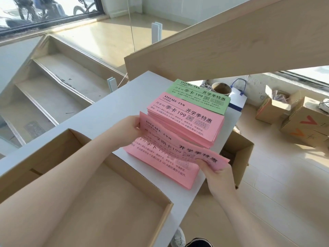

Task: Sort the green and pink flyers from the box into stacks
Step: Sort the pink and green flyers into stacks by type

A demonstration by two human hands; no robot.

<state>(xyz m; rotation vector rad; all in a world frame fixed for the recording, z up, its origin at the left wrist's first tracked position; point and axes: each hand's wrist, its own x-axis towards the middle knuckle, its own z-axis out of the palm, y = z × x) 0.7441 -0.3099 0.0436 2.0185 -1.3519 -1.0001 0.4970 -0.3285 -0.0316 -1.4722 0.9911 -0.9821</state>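
I hold a bundle of pink flyers (178, 145) above the white table (99, 111). My left hand (132, 126) grips the bundle's far left end, and my right hand (216, 172) pinches its near right end. Under the bundle lies a low pink stack (160, 166) flat on the table. Behind it stands a thick pink stack (188, 120), and beyond that a green stack (199, 96). The open cardboard box (99, 196) sits at my near left, and I see only its bare bottom.
A wooden stair beam (222, 41) slants over the table's far end. Right of the table, on the floor, stand another open carton (238, 150), a white paper bag (236, 100), a paper cup (221, 89) and several cardboard boxes (300, 122). Wooden steps (58, 82) descend at left.
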